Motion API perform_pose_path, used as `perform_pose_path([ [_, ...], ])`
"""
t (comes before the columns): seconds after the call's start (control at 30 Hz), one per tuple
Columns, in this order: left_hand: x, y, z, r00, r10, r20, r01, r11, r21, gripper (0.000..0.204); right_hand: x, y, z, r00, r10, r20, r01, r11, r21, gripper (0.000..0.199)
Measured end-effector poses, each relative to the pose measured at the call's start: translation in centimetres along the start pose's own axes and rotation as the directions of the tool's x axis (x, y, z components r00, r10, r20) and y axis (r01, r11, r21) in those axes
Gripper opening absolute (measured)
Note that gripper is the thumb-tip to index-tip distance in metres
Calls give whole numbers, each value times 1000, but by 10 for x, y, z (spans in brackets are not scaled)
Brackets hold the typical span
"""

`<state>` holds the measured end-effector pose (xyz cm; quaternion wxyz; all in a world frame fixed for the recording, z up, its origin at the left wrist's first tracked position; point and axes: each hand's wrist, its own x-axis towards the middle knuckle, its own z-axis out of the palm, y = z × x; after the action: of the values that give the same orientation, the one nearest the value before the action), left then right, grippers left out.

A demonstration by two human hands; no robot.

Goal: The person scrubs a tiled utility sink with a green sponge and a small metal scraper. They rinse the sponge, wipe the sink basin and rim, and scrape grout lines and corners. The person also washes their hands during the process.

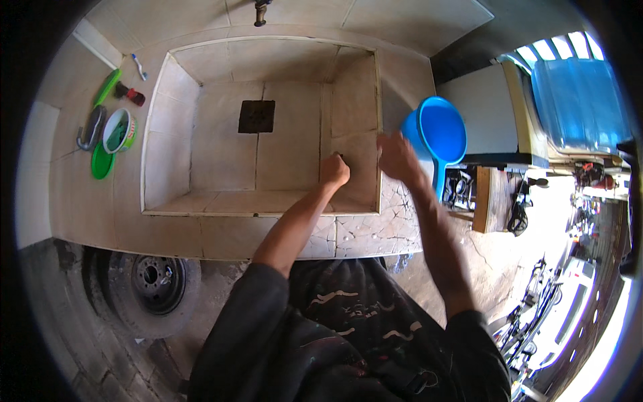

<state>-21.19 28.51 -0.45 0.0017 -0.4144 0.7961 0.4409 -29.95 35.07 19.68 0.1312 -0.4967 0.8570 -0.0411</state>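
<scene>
My left hand (pixel 336 171) is closed in a fist inside the tiled sink (pixel 288 154), over its right part. A small dark bit shows at its fingers, too little to name. My right hand (pixel 398 157) is over the sink's right rim, slightly blurred, with its fingers curled in. Whatever it may hold is hidden. Just right of it stands a blue plastic dipper (pixel 442 130), its long handle pointing toward me. A dark square drain cover (pixel 256 116) lies in the sink floor.
On the left ledge are a green-and-white tub (pixel 119 130), a green lid (pixel 102 161), a brush (pixel 130 94) and a toothbrush (pixel 139 68). A tap (pixel 261 12) juts from the back wall. A wheel (pixel 154 285) stands below left; a large blue water bottle (pixel 579 104) is at right.
</scene>
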Motion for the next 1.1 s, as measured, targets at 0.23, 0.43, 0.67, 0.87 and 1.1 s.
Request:
perform_pose_path([
  [0.23, -32, 67, 20, 910, -64, -410, -43, 968, -248, 28, -101, 27, 77, 802, 136, -582, 53, 953, 297, 31],
  [0.43, -36, 92, 1, 926, -171, -335, 9, 901, -433, 27, -113, 59, 81, 889, 5, -458, 161, 933, 322, 33],
  [0.67, -15, 87, -5, 961, -264, -83, 220, 910, -350, 31, -108, 74, 80, 883, -115, -454, 298, 887, 354, 28],
  [0.87, -23, 91, -2, 970, -132, -205, 56, 939, -340, 32, -102, 80, 77, 843, -131, -522, 395, 808, 436, 27],
  [1.1, -5, 75, 0, 999, -41, -35, 34, 980, -194, 26, -101, 76, 70, 880, -80, -468, 322, 825, 465, 23],
])
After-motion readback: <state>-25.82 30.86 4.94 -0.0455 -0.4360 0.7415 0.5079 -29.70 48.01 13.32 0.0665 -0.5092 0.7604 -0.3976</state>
